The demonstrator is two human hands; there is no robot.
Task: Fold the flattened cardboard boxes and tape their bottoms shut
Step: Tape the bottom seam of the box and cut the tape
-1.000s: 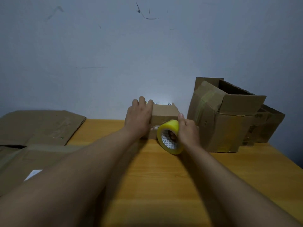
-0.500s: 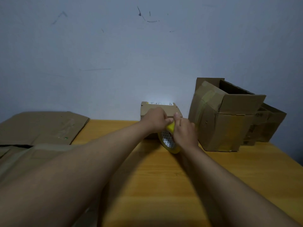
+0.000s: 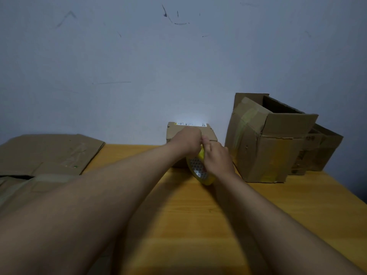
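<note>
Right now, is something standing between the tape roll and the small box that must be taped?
Nothing visible does. The tape roll, held by the right hand, sits directly before the small box, with the left hand at its top.

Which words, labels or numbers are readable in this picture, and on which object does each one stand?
No text can be read.
Small box, white label on its top: print too small and washed out by glare.
Large box, dark marks on its side: too blurred.
Tape roll, inner core: a pattern only, no legible words.
</note>
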